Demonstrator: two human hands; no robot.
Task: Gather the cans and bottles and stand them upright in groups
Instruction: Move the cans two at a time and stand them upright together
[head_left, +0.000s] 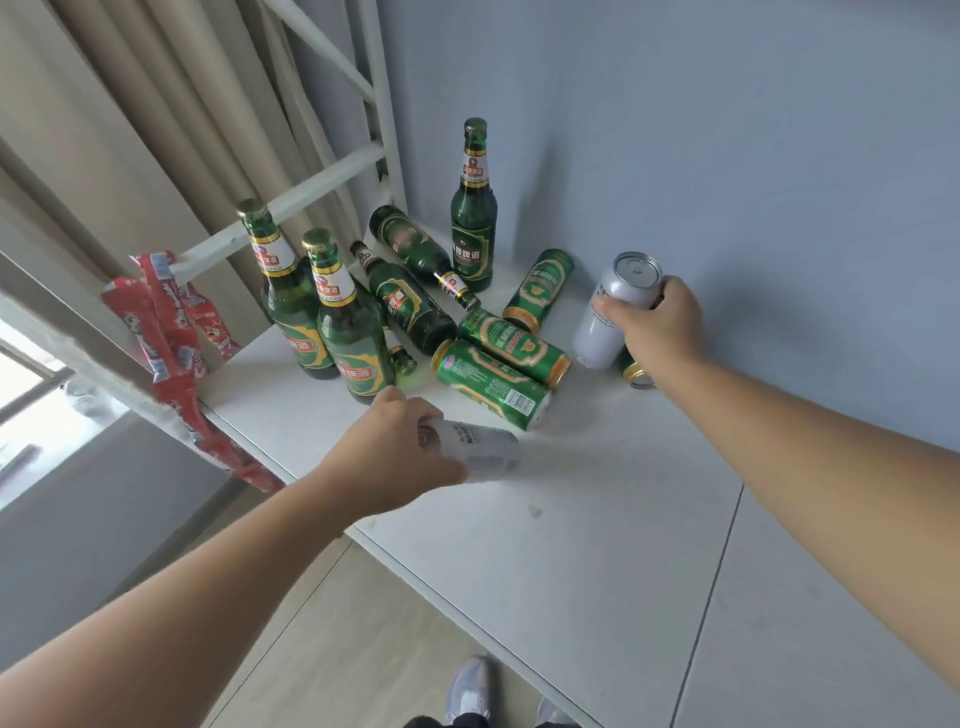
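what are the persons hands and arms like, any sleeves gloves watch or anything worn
The left hand and right hand are bare, with no gloves. Both forearms are uncovered as far as the frame shows: no sleeves, watch or bracelet. The fingers are partly hidden, so rings cannot be ruled out.

I watched both bare arms stretched forward, well apart; the left forearm (182, 597) slanted up from the lower left, the right forearm (831, 447) slanted in from the right edge; the left hand (400, 452) sat knuckles up, fingers curled round a white can (480, 451) lying sideways; the right hand (662, 325), farther out, wrapped fingers round a silver can (610, 317) tilted near upright.
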